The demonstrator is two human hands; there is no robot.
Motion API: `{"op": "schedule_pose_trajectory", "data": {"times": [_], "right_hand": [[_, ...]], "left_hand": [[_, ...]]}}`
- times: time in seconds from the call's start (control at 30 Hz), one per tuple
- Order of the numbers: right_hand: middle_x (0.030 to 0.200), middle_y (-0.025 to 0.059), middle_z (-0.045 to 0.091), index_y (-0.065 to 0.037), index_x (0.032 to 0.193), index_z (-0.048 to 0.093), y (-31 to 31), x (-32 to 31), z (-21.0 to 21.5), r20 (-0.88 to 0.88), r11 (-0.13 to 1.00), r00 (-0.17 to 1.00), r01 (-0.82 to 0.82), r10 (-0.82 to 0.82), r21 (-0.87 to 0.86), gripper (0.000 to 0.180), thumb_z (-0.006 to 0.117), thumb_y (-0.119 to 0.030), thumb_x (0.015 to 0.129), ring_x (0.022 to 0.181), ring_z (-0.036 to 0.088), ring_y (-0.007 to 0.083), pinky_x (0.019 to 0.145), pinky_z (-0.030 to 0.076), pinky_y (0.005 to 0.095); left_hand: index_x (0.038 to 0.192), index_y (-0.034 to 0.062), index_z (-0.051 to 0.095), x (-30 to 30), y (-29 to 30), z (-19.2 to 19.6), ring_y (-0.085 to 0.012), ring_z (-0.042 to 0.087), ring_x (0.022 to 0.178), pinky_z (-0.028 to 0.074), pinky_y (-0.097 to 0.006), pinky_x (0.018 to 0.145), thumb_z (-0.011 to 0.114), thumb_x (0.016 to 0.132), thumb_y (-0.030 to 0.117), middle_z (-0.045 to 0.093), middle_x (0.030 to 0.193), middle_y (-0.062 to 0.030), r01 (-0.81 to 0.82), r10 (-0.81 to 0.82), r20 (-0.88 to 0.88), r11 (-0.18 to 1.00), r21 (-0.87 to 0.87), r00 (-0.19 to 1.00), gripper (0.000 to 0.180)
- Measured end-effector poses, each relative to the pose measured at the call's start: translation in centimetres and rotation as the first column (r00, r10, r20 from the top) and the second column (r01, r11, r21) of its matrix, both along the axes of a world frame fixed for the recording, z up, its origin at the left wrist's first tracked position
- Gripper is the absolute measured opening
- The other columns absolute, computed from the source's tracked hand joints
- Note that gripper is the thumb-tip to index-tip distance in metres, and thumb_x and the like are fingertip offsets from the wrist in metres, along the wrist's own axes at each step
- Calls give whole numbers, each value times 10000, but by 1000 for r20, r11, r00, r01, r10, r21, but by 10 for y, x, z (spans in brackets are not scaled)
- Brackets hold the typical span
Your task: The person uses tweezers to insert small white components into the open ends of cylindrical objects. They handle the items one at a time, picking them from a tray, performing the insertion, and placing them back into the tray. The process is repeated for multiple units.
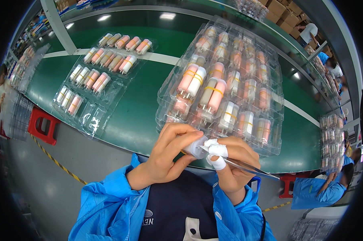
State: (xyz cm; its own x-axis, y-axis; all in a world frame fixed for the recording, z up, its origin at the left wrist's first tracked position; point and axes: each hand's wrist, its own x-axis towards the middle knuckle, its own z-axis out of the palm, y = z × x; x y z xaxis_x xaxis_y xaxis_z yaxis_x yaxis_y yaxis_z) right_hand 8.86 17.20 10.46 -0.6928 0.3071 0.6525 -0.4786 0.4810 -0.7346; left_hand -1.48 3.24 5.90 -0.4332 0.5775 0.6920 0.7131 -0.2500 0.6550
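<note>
My left hand (pixel 165 154) is closed around a small white cylinder (pixel 196 148) with a translucent round end turned to the right. Metal tweezers (pixel 247 167) rest in my right hand (pixel 237 162), their tips at the cylinder's round end. White tape wraps several of my right fingertips. Whether the tips grip anything is too small to tell. Just beyond my hands rises a stack of clear plastic trays (pixel 162 105). It holds paired cylinders (pixel 190 81) in pink, white and grey, bound by yellow bands, with metal prongs at one end.
A clear tray (pixel 94 125) of similar pairs lies left on the green work surface (pixel 137 116), some front pockets bare. Red stools (pixel 43 125) stand by the bench at left and right. A co-worker in blue (pixel 316 190) sits at the right, near more stacked trays (pixel 330 140).
</note>
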Motion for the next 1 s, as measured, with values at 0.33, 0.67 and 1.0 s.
{"op": "schedule_pose_trajectory", "data": {"times": [0.33, 0.67, 1.0], "right_hand": [[838, 162, 688, 14, 901, 691, 0, -1, 0, 41, 1000, 999, 11, -12, 6, 166, 707, 18, 735, 727, 680, 251, 644, 540, 304], [816, 150, 678, 10, 875, 687, 3, -3, 2, 88, 999, 996, -15, 12, 29, 164, 701, 20, 711, 689, 667, 232, 601, 520, 290], [757, 134, 653, 16, 862, 668, 4, -1, 21, 193, 993, 979, -85, 67, 87, 179, 668, 58, 687, 632, 647, 219, 560, 498, 286]], "left_hand": [[1182, -52, 539, -4, -2, -2, -293, 552, 942, 465, -350, 792, 682, 768, 48, 538, 1097, -214, -16, 11, -100, 999, -47, 995, 450], [1169, -44, 558, -4, -4, -1, -286, 546, 927, 466, -343, 760, 694, 763, 62, 545, 1093, -199, -30, 23, -119, 998, -54, 993, 441], [1153, -22, 581, -5, -4, 1, -304, 555, 917, 450, -368, 785, 704, 686, 15, 565, 1071, -189, -43, 29, -204, 997, -62, 979, 485]]}}
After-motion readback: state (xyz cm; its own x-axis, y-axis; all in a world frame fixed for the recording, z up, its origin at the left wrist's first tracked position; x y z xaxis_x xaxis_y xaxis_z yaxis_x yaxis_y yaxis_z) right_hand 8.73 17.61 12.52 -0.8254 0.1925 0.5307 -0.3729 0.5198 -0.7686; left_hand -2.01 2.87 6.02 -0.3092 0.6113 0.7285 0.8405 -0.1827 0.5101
